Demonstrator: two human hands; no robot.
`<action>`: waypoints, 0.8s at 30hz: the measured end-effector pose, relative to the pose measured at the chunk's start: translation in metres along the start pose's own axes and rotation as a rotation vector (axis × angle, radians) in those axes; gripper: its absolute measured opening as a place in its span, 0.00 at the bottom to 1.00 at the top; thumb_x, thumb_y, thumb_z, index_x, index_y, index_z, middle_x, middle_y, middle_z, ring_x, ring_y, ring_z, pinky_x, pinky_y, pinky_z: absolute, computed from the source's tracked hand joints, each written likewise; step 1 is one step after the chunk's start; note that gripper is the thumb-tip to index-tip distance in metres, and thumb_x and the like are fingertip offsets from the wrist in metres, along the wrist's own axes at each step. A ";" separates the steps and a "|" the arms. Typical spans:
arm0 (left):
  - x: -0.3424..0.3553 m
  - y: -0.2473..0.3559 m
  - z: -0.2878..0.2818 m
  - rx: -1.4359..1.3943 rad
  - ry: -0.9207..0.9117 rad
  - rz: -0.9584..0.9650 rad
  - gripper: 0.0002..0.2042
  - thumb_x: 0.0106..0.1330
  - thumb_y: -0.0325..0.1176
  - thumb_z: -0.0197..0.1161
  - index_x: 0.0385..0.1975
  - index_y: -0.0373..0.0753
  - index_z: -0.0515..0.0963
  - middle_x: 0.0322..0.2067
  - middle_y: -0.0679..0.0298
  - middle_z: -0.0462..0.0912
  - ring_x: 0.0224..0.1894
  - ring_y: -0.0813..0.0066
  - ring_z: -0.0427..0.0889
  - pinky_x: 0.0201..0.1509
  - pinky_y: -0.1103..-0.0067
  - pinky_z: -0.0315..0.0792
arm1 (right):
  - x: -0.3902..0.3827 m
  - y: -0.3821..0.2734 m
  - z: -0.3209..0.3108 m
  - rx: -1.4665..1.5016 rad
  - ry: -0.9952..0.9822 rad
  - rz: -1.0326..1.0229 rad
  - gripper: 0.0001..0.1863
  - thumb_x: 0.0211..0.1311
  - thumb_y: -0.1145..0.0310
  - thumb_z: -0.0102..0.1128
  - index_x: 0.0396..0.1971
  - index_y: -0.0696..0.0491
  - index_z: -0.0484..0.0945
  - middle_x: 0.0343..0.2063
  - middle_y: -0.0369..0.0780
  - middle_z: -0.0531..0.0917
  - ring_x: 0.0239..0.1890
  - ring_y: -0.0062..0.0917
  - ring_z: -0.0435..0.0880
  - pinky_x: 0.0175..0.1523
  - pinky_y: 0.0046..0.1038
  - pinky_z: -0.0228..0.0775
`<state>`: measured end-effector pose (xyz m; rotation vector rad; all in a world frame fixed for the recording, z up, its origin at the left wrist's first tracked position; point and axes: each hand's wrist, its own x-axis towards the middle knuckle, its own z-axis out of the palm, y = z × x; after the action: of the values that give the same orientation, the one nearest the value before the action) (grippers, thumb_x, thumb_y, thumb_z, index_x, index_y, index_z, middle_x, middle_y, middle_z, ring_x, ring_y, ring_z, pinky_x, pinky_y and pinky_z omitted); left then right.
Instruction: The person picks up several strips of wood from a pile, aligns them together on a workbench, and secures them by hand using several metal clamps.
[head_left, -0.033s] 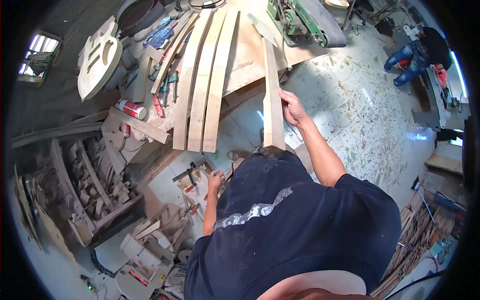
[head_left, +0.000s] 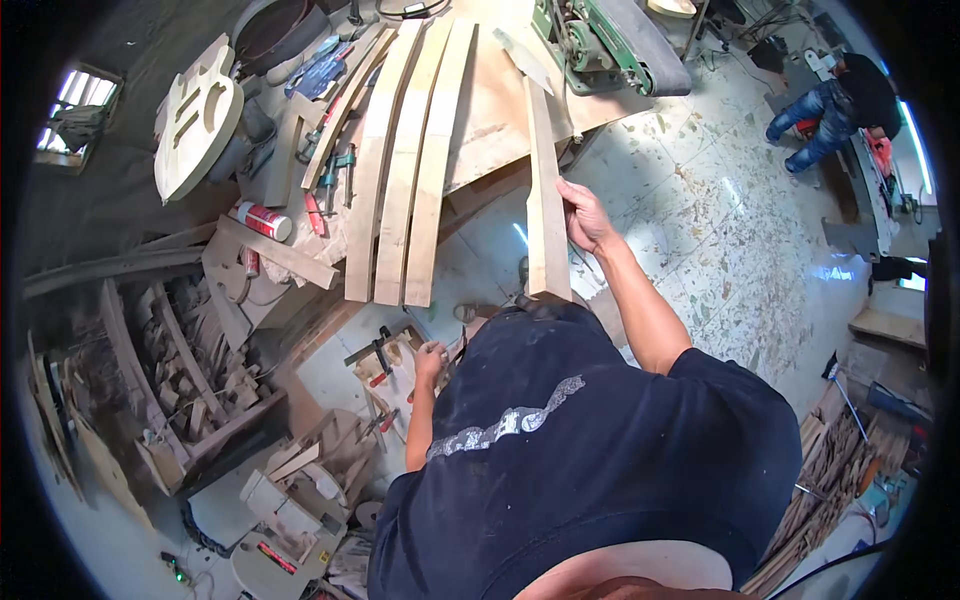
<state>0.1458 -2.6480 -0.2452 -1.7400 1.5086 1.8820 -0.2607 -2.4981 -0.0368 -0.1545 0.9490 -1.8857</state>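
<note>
My right hand is closed on a long pale wooden piece, gripping its right edge with the thumb on top. The near end of this piece is close to my waist and its far end reaches the workbench. Low at my left side, my left hand has its fingers curled in; what they hold, if anything, is hidden. Left of the held piece, several long, slightly curved wooden strips lie side by side on the bench, their near ends jutting past its edge.
A green belt sander stands at the bench's far right. Clamps, a red spray can and a cut-out wooden panel are on the left. A wood scrap bin sits lower left. Another person works far right.
</note>
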 end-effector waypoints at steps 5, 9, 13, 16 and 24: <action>0.011 0.000 -0.004 -0.075 0.025 0.038 0.19 0.61 0.33 0.60 0.51 0.34 0.72 0.36 0.60 0.79 0.28 0.75 0.78 0.28 0.80 0.70 | -0.003 -0.003 0.012 0.022 0.041 0.012 0.18 0.69 0.61 0.50 0.46 0.61 0.74 0.38 0.43 0.82 0.39 0.25 0.83 0.48 0.28 0.75; 0.013 0.006 -0.005 -0.085 0.028 -0.005 0.16 0.65 0.31 0.59 0.50 0.31 0.72 0.32 0.63 0.80 0.24 0.80 0.76 0.25 0.83 0.68 | 0.001 0.004 0.012 -0.034 0.012 0.050 0.18 0.69 0.60 0.50 0.46 0.62 0.74 0.39 0.42 0.82 0.40 0.25 0.83 0.49 0.28 0.76; 0.019 -0.009 -0.012 -0.134 0.016 -0.013 0.17 0.63 0.32 0.60 0.50 0.33 0.71 0.32 0.62 0.79 0.24 0.77 0.76 0.23 0.82 0.66 | 0.012 0.018 0.017 -0.158 0.005 0.082 0.18 0.69 0.59 0.50 0.45 0.60 0.75 0.38 0.40 0.83 0.38 0.23 0.83 0.45 0.27 0.78; 0.021 -0.026 -0.018 -0.137 0.017 -0.035 0.19 0.62 0.35 0.62 0.51 0.34 0.72 0.34 0.62 0.80 0.26 0.75 0.79 0.23 0.81 0.67 | 0.020 0.032 0.025 -0.275 0.007 0.133 0.16 0.68 0.58 0.51 0.40 0.57 0.77 0.33 0.37 0.83 0.34 0.18 0.83 0.39 0.24 0.78; 0.003 -0.044 -0.020 -0.205 0.107 -0.043 0.13 0.63 0.32 0.61 0.45 0.34 0.77 0.23 0.68 0.78 0.20 0.83 0.72 0.21 0.83 0.64 | 0.045 0.087 0.028 -0.470 0.074 0.250 0.15 0.69 0.56 0.49 0.33 0.52 0.78 0.25 0.33 0.80 0.25 0.15 0.77 0.29 0.19 0.73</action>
<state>0.1887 -2.6428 -0.2678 -1.9732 1.3411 2.0139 -0.2079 -2.5686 -0.0885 -0.2346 1.3854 -1.4259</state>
